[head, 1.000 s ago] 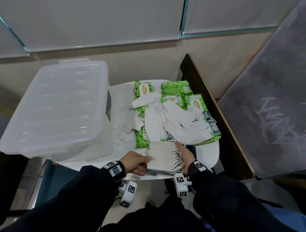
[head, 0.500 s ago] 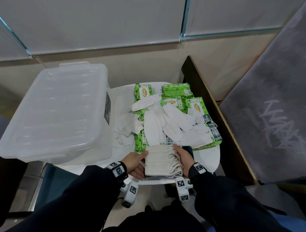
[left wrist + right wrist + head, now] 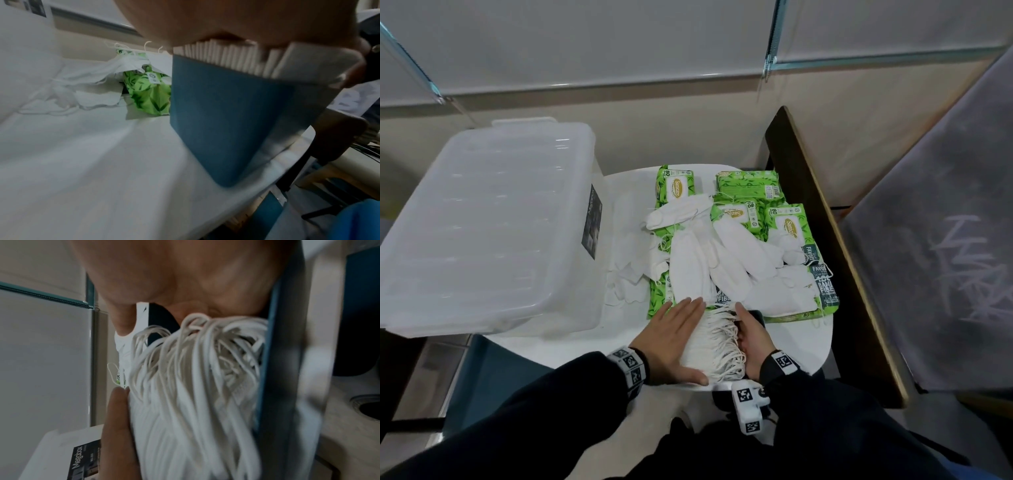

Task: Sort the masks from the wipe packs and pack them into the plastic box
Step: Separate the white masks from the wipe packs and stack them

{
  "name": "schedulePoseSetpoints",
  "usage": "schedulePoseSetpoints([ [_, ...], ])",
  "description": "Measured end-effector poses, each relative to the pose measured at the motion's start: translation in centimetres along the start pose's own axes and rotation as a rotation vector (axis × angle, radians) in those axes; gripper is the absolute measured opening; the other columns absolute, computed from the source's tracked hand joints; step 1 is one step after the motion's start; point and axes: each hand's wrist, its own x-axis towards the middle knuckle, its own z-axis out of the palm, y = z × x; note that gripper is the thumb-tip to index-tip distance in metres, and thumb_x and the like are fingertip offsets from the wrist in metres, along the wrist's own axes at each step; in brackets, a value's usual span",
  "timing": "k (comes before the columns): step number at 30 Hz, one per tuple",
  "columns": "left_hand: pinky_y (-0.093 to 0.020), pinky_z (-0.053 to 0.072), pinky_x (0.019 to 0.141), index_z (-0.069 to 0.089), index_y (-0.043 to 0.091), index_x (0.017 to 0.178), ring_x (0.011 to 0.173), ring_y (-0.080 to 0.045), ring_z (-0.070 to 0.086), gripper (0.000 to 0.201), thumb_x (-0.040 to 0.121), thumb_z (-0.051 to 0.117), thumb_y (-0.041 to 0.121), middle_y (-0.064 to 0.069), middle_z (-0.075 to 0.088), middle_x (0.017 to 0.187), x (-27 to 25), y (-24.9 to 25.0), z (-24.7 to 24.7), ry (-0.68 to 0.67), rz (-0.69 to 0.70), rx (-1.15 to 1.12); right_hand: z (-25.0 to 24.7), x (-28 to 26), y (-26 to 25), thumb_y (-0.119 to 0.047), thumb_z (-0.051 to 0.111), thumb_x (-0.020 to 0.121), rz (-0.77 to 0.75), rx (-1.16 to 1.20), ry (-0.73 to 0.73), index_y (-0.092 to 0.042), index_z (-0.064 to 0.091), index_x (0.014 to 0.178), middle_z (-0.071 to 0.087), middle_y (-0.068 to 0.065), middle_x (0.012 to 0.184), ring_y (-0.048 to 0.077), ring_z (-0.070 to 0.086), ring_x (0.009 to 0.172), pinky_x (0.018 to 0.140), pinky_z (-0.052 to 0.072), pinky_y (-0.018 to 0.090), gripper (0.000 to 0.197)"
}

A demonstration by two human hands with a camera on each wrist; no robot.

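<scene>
Both hands, left hand flat, right hand curled, around mask stack; blue underside only in wrist views.

You had a stack of white masks with off-white ear loops at the near edge of the white worktop. The wipe packs were bright green with a darker leaf pattern and cream oval labels. The plastic box was clear and milky, with a black label. Your sleeves were dark.
</scene>
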Motion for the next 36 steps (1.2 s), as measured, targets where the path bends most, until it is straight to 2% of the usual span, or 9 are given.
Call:
schedulePoseSetpoints([
  [4, -0.048, 0.002, 0.128, -0.011, 0.015, 0.163, 0.157, -0.022, 0.003, 0.146, 0.06, 0.042, 0.104, -0.006, -0.001, 0.172, -0.7, -0.2, -0.6, -0.008, 0.077, 0.043, -0.2, 0.0, -0.1, -0.055, 0.058, 0.095, 0.052, 0.082, -0.065, 0.0, 0.061, 0.136, 0.065, 0.023, 0.134, 0.038, 0.062, 0.125, 0.105, 0.047, 0.048, 0.069],
  [7, -0.043, 0.022, 0.123, 0.007, 0.012, 0.163, 0.148, -0.027, 0.031, 0.131, 0.071, 0.045, 0.097, -0.009, 0.028, 0.164, -1.6, -1.4, -0.5, 0.097, 0.067, 0.056, -0.3, 0.1, -0.5, -0.055, 0.054, 0.098, 0.064, 0.074, -0.081, -0.001, 0.064, 0.132, 0.068, 0.023, 0.128, 0.037, 0.065, 0.118, 0.1, 0.05, 0.048, 0.064],
  [12, -0.04, 0.027, 0.12, 0.012, 0.013, 0.163, 0.142, -0.026, 0.033, 0.123, 0.076, 0.039, 0.096, -0.008, 0.033, 0.158, -1.5, -1.6, -0.8, 0.12, 0.05, 0.065, -0.3, -0.2, -0.3, -0.057, 0.053, 0.097, 0.09, 0.119, -0.053, -0.002, 0.061, 0.137, 0.065, 0.024, 0.133, 0.041, 0.059, 0.127, 0.108, 0.044, 0.053, 0.069],
  [16, -0.041, 0.026, 0.119, 0.011, 0.021, 0.164, 0.142, -0.022, 0.031, 0.127, 0.069, 0.038, 0.101, -0.002, 0.031, 0.158, -1.1, -1.9, -2.0, 0.042, 0.0, -0.053, 0.1, -1.3, -1.0, -0.05, 0.057, 0.099, 0.047, -0.002, 0.041, -0.003, 0.066, 0.126, 0.075, 0.019, 0.111, 0.035, 0.068, 0.107, 0.081, 0.055, 0.044, 0.055],
  [18, -0.039, 0.031, 0.116, 0.021, 0.03, 0.161, 0.138, -0.017, 0.036, 0.109, 0.077, 0.047, 0.093, 0.003, 0.039, 0.152, -0.5, -2.8, -2.8, 0.06, -0.117, -0.282, -0.1, -2.0, -1.9, -0.044, 0.06, 0.099, -0.021, -0.163, 0.084, -0.004, 0.065, 0.125, 0.075, 0.015, 0.107, 0.029, 0.07, 0.098, 0.071, 0.055, 0.037, 0.048],
  [22, -0.033, 0.049, 0.098, 0.066, 0.024, 0.13, 0.102, -0.012, 0.061, 0.045, 0.091, 0.072, 0.045, 0.003, 0.063, 0.115, 1.9, -5.3, -4.1, 0.344, -0.441, -0.606, -1.5, -3.7, -5.2, -0.047, 0.063, 0.094, -0.01, -0.513, 0.068, -0.005, 0.054, 0.137, 0.061, 0.017, 0.133, 0.031, 0.057, 0.127, 0.111, 0.041, 0.043, 0.061],
  [26, -0.018, 0.045, 0.066, 0.074, 0.023, 0.106, 0.082, -0.015, 0.065, 0.018, 0.088, 0.076, 0.028, 0.006, 0.068, 0.086, 5.0, -6.8, -5.2, 0.464, -0.653, -0.796, -1.5, -5.3, -9.2, -0.041, 0.062, 0.097, -0.041, -0.68, -0.011, -0.008, 0.064, 0.121, 0.076, 0.014, 0.114, 0.033, 0.072, 0.109, 0.089, 0.051, 0.04, 0.041],
  [32, -0.031, 0.05, 0.096, 0.056, 0.032, 0.138, 0.113, -0.024, 0.061, 0.059, 0.084, 0.078, 0.037, -0.005, 0.051, 0.132, 9.6, -6.3, -5.8, 0.278, -0.546, -0.623, 1.1, -0.7, -13.4, -0.015, 0.068, 0.094, -0.423, -0.797, 0.219, -0.015, 0.068, 0.107, 0.072, 0.015, 0.118, 0.025, 0.067, 0.097, 0.08, 0.052, 0.036, 0.013],
  [36, -0.042, 0.054, 0.097, 0.032, 0.033, 0.147, 0.11, -0.03, 0.063, 0.086, 0.078, 0.081, 0.047, -0.007, 0.033, 0.142, 11.5, -5.8, -4.8, 0.133, -0.584, -0.439, 2.2, 3.7, -14.5, -0.023, 0.079, 0.082, -0.546, -1.155, 0.457, -0.018, 0.058, 0.13, 0.06, 0.008, 0.129, 0.029, 0.058, 0.119, 0.1, 0.047, 0.038, 0.052],
])
